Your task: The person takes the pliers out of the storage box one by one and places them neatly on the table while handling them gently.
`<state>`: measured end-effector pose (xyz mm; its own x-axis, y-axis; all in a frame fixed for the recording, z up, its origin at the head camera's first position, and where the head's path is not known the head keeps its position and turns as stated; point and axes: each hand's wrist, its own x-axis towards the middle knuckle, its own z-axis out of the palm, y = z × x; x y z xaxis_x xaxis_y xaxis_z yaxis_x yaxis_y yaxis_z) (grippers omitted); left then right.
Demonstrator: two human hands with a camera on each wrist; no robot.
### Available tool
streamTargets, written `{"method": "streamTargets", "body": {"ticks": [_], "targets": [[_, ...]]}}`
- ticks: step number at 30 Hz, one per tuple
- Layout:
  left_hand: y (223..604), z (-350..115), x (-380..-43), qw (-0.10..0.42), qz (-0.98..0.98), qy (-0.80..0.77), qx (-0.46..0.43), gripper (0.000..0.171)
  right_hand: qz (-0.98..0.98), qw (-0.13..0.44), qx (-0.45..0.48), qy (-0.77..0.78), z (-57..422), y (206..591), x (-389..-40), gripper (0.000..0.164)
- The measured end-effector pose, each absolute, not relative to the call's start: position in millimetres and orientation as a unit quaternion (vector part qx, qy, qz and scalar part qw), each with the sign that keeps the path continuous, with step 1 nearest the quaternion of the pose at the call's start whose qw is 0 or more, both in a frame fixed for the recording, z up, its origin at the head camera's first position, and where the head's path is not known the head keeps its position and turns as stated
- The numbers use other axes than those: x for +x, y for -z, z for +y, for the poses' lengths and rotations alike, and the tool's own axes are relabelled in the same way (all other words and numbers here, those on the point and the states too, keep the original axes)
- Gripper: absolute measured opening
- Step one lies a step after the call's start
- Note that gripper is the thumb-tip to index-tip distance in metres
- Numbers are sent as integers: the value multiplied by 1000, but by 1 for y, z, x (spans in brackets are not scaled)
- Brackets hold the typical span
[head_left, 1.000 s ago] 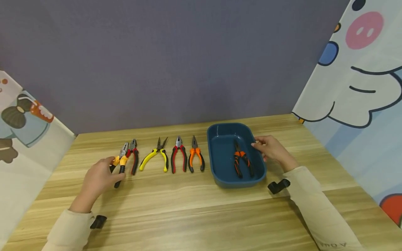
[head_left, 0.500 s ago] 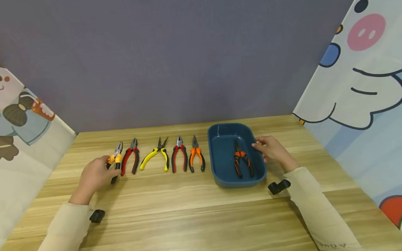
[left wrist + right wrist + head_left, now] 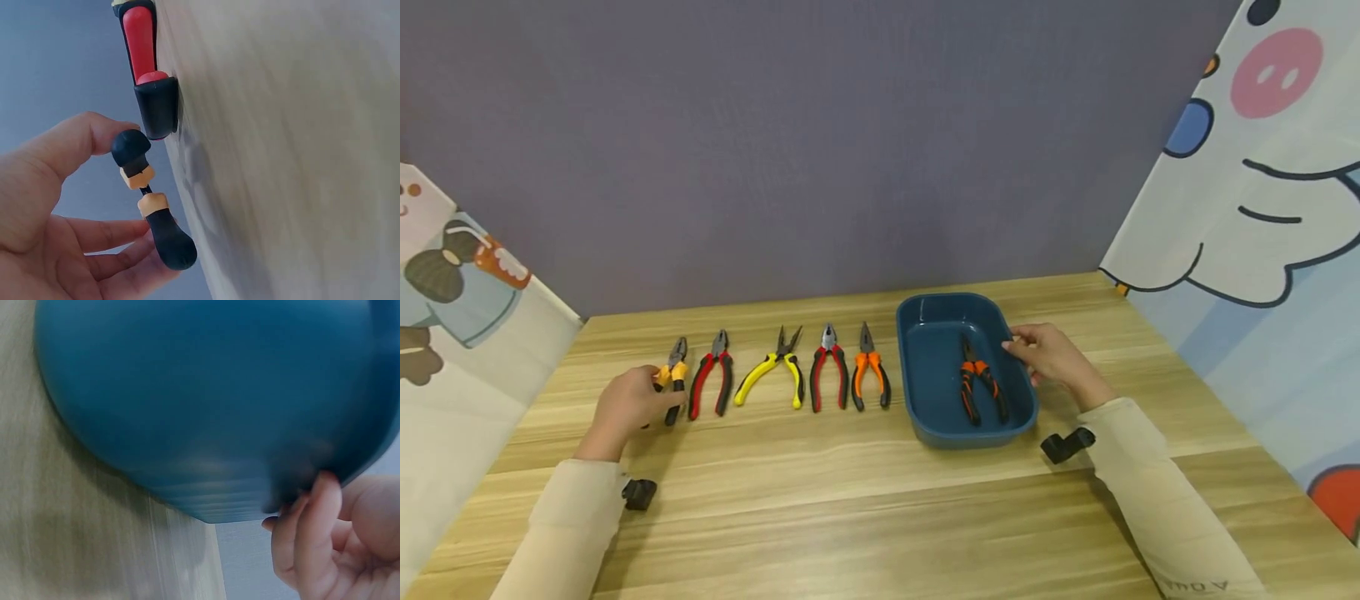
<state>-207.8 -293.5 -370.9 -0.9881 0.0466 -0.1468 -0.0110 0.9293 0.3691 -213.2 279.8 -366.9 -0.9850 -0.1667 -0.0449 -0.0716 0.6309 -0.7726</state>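
Observation:
My left hand [image 3: 623, 410] grips a pair of yellow-and-black pliers [image 3: 678, 372] at the left end of a row of tools, jaws pointing away from me. In the left wrist view the thumb presses one black-ended handle [image 3: 170, 240] side from above and the fingers curl against the other. Red-and-black pliers [image 3: 726, 383] lie just right of that hand. My right hand [image 3: 1051, 360] pinches the right rim of a blue bin [image 3: 973, 440], thumb over the edge and fingers on the outer wall. Inside the bin lie orange-and-black pliers [image 3: 967, 388].
Further along the row are yellow long-nose pliers [image 3: 756, 377], red-and-black pliers [image 3: 841, 385] with a silver head, and orange-and-black long-nose pliers [image 3: 881, 383]. The wooden table [image 3: 850, 517] ends at a grey panel [image 3: 812, 167] behind.
My left hand has shifted left with the yellow-and-black pliers, from overlapping the red-and-black pair to standing apart beside it. The right hand keeps its hold on the bin.

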Motion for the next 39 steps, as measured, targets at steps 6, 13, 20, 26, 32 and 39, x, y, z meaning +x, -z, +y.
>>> {"method": "streamTargets", "body": {"ticks": [6, 13, 20, 26, 32, 39], "targets": [[372, -297, -215, 92, 979, -180, 4, 70, 901, 60, -66, 424, 278, 366, -214, 41], [372, -300, -223, 111, 979, -169, 6, 61, 900, 63, -65, 426, 278, 364, -215, 44], [371, -298, -225, 110, 981, -158, 14, 68, 900, 60, -70, 426, 278, 361, -215, 43], [366, -295, -224, 111, 982, -152, 14, 69, 902, 65, -70, 422, 279, 363, -217, 41], [365, -296, -223, 134, 977, -163, 10, 73, 901, 64, -76, 422, 279, 363, -215, 42], [362, -298, -220, 157, 973, -171, 2, 77, 901, 66, -74, 423, 280, 366, -215, 45]]}}
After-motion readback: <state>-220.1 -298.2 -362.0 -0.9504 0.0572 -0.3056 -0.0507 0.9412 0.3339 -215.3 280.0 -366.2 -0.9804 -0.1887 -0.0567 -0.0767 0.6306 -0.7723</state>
